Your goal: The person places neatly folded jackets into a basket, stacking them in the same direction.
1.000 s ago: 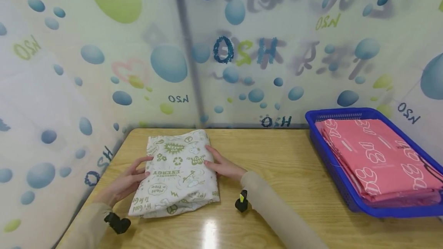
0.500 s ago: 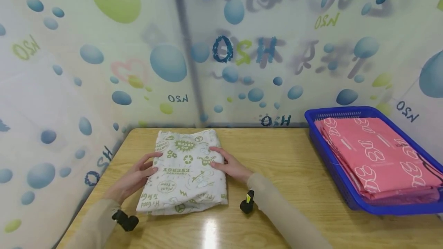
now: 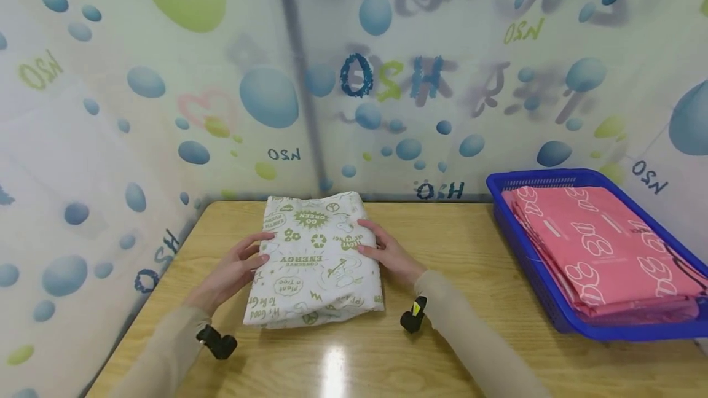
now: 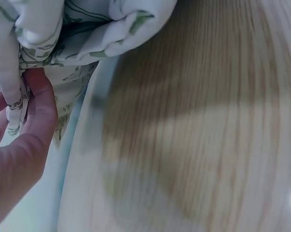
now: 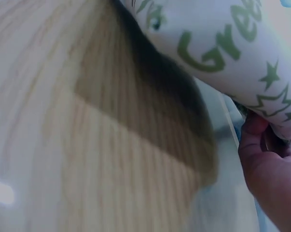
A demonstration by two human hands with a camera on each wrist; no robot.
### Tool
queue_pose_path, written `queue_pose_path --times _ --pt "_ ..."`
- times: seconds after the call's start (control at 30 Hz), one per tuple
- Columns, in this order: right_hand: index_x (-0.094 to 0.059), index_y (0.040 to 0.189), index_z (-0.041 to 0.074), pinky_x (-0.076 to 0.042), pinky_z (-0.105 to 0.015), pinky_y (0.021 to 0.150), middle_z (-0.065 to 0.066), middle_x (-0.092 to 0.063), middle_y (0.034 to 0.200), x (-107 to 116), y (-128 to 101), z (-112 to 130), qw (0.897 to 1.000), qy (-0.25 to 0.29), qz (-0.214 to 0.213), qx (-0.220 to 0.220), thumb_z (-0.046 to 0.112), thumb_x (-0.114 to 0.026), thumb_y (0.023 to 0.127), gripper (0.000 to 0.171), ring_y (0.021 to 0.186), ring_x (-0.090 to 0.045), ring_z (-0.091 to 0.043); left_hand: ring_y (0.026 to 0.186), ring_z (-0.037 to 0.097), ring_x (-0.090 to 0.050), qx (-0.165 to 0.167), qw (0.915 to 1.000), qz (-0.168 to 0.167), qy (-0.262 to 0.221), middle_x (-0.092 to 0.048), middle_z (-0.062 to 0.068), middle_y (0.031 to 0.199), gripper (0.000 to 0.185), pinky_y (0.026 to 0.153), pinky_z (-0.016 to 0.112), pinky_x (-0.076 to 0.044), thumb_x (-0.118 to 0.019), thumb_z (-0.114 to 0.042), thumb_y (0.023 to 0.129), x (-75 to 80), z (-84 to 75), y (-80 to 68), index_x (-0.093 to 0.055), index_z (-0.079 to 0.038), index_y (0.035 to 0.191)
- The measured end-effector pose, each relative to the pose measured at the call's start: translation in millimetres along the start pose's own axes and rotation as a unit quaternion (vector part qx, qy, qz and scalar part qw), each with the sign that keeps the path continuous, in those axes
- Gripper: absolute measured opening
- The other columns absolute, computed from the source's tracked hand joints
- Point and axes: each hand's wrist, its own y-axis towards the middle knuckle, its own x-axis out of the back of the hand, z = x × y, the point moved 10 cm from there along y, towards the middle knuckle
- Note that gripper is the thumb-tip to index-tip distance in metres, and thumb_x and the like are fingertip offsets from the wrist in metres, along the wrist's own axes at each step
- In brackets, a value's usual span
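A folded white cloth (image 3: pixel 315 272) with green lettering and cartoon prints is held between both hands, left of the table's middle. It looks raised a little off the tabletop, with its shadow on the wood in both wrist views. My left hand (image 3: pixel 229 272) grips its left side; in the left wrist view, thumb and fingers pinch the loose layered edge (image 4: pixel 63 96). On the opposite side, my right hand (image 3: pixel 395 257) holds the cloth with fingers on top. The right wrist view has that hand's thumb (image 5: pixel 254 135) bent under the edge.
A blue plastic basket (image 3: pixel 531 275) stands at the right side of the wooden table (image 3: pixel 442 232). Folded pink fabric (image 3: pixel 614 250) with white print fills it. Patterned curtains (image 3: pixel 387 121) hang behind the table and along its left side.
Both hands have carried the folded cloth to the right and slightly away from the person, keeping their hold on its two sides. The basket has stayed in place.
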Motion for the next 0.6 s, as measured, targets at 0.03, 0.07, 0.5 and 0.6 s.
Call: queue_pose_path --times 0.03,0.07,0.5,0.6 --pt "-0.034 0.150 0.028 -0.028 -0.045 0.108 -0.010 -0.025 0.154 3.4 -0.9 0.0 1.000 0.004 -0.002 -0.004 0.020 -0.064 0.095 0.062 0.131 -0.036 -0.028 0.102 0.019 -0.055 -0.004 1.0000 0.002 -0.002 -0.043 0.014 0.124 0.051 0.082 0.035 -0.051 -0.057 -0.007 0.097 -3.1 -1.5 1.6 -0.037 -0.008 0.143" --pt "-0.033 0.150 0.030 -0.027 -0.046 0.108 -0.010 -0.025 0.154 6.7 -2.2 -0.4 1.000 0.005 -0.005 -0.009 0.022 -0.064 0.095 0.064 0.131 -0.036 -0.028 0.102 0.019 -0.056 -0.007 0.9999 0.004 -0.006 -0.044 0.014 0.123 0.050 0.082 0.035 -0.051 -0.057 -0.007 0.097 -6.0 -2.6 3.4 -0.036 -0.008 0.143" --pt "-0.019 0.154 0.033 -0.031 -0.042 0.106 -0.016 -0.026 0.152 42.8 -25.4 2.8 0.998 0.042 -0.013 -0.039 0.025 -0.063 0.095 0.074 0.126 -0.042 -0.029 0.107 0.023 -0.054 -0.024 0.9981 0.041 -0.039 -0.041 0.016 0.128 0.048 0.083 0.036 -0.051 -0.056 -0.004 0.097 -49.0 -16.1 22.3 -0.037 -0.008 0.141" --pt "-0.015 0.155 0.031 -0.037 -0.038 0.102 -0.021 -0.031 0.148 51.8 -30.1 6.2 0.999 0.039 -0.012 -0.033 0.023 -0.061 0.097 0.075 0.120 -0.048 -0.028 0.106 0.023 -0.054 -0.026 0.9980 0.041 -0.040 -0.041 0.016 0.128 0.048 0.083 0.035 -0.051 -0.056 -0.004 0.097 -57.1 -17.9 27.7 -0.037 -0.008 0.142"
